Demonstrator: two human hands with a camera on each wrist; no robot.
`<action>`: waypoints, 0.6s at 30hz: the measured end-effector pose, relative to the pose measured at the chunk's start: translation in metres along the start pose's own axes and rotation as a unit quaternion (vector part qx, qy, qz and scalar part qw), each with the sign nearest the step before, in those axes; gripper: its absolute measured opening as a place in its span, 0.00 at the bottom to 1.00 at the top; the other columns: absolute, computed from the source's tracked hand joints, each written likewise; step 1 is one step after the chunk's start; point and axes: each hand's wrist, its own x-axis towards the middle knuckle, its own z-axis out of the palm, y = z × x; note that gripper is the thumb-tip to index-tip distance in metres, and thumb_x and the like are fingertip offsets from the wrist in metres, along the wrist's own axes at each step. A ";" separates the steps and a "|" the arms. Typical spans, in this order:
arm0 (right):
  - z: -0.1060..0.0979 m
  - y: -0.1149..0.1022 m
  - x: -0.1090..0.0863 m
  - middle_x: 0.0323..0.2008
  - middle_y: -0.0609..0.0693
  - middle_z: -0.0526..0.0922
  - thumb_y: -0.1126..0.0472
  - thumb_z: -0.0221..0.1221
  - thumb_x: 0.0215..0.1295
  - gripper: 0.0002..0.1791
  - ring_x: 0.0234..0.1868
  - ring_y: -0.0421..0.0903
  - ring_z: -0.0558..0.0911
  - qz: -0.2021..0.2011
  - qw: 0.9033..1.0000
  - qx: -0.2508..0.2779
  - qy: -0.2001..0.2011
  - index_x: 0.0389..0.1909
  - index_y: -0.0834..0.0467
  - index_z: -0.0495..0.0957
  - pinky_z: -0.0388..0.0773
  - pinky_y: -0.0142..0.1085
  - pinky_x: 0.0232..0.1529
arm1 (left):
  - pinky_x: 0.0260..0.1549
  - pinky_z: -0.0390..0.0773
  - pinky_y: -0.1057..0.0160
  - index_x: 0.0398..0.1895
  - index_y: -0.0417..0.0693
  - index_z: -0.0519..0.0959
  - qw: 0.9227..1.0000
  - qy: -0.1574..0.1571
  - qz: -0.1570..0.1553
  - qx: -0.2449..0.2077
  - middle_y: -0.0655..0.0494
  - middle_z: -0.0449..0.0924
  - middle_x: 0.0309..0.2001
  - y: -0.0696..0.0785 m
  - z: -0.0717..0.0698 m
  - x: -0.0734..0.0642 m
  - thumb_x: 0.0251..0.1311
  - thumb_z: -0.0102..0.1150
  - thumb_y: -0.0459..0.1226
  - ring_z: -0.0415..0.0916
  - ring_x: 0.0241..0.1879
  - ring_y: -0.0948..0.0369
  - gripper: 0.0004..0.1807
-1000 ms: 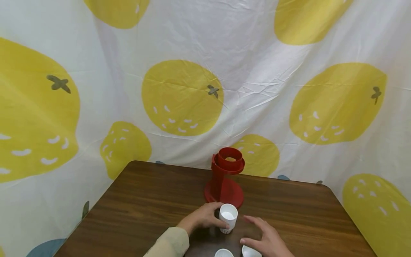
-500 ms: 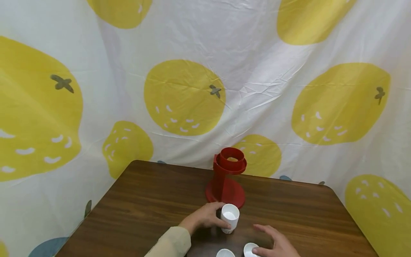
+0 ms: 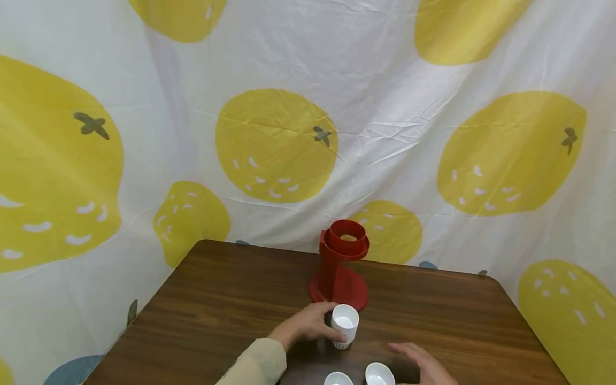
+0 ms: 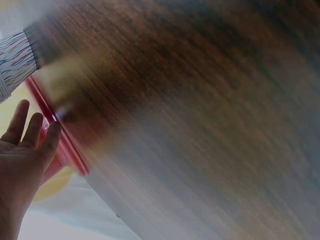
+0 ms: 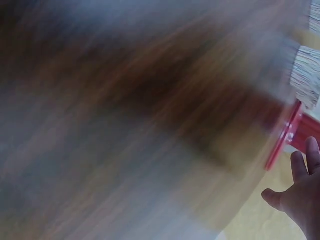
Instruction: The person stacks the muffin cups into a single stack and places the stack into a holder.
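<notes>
three white cups (image 3: 345, 328) in my feed: left hand (image 3: 312, 322) pinches the farthest; right hand (image 3: 426, 368), spread-fingered, is just beside the rightmost.

From the head camera I'm looking forward and down across the table (image 3: 207, 299) toward a fruit-print cloth (image 3: 375, 80). My wrist cameras are sitting low, close by the left hand (image 4: 22, 165) and right hand (image 5: 301, 194), facing forward aslant; all three are sharing the red stand (image 3: 330, 272).
</notes>
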 end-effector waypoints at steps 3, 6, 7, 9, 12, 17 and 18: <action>-0.001 0.004 -0.004 0.50 0.52 0.80 0.50 0.76 0.50 0.38 0.54 0.36 0.76 0.002 1.000 0.009 -0.004 0.58 0.64 0.74 0.76 0.33 0.45 | 0.53 0.72 0.61 0.55 0.55 0.79 1.000 -0.001 -0.001 0.001 0.71 0.78 0.42 0.001 0.001 0.001 0.46 0.79 0.46 0.74 0.46 0.67 0.30; -0.002 0.008 -0.008 0.51 0.53 0.80 0.47 0.75 0.51 0.39 0.53 0.38 0.76 -0.007 1.000 0.000 -0.017 0.57 0.66 0.74 0.76 0.34 0.44 | 0.53 0.72 0.61 0.55 0.55 0.79 1.000 -0.001 0.001 0.001 0.70 0.78 0.42 0.001 0.002 0.001 0.46 0.79 0.45 0.74 0.46 0.67 0.30; -0.003 0.008 -0.008 0.51 0.53 0.80 0.46 0.75 0.52 0.38 0.53 0.39 0.76 -0.008 1.000 -0.005 -0.023 0.57 0.65 0.74 0.76 0.35 0.43 | 0.53 0.72 0.61 0.55 0.54 0.78 1.000 -0.001 0.001 0.001 0.70 0.78 0.42 0.001 0.002 0.001 0.46 0.79 0.45 0.74 0.46 0.67 0.31; -0.005 0.008 -0.009 0.51 0.52 0.80 0.44 0.74 0.52 0.39 0.52 0.39 0.76 -0.004 0.999 -0.017 -0.036 0.57 0.65 0.75 0.76 0.36 0.42 | 0.53 0.72 0.60 0.55 0.54 0.78 1.000 0.001 0.001 -0.002 0.70 0.78 0.42 0.001 0.002 0.000 0.46 0.79 0.45 0.74 0.46 0.67 0.31; -0.008 0.004 -0.009 0.52 0.51 0.81 0.42 0.74 0.51 0.40 0.52 0.40 0.76 0.018 0.998 -0.031 -0.050 0.57 0.63 0.75 0.75 0.39 0.42 | 0.53 0.72 0.60 0.56 0.54 0.78 1.000 0.000 -0.002 -0.007 0.70 0.78 0.43 0.001 0.001 0.000 0.46 0.79 0.45 0.74 0.46 0.67 0.31; -0.008 -0.005 -0.005 0.54 0.48 0.80 0.43 0.76 0.48 0.41 0.54 0.39 0.73 0.102 0.992 -0.013 -0.079 0.60 0.60 0.75 0.74 0.45 0.46 | 0.53 0.72 0.60 0.56 0.54 0.78 1.000 0.000 -0.001 -0.003 0.69 0.78 0.43 0.002 0.001 0.000 0.46 0.79 0.45 0.74 0.47 0.66 0.31; -0.007 -0.006 -0.005 0.55 0.48 0.80 0.43 0.76 0.48 0.41 0.55 0.39 0.73 0.116 0.990 -0.007 -0.083 0.61 0.59 0.74 0.74 0.48 0.48 | 0.53 0.72 0.60 0.56 0.54 0.78 1.000 0.000 -0.001 -0.003 0.69 0.79 0.43 0.003 0.001 0.000 0.46 0.79 0.45 0.74 0.47 0.66 0.31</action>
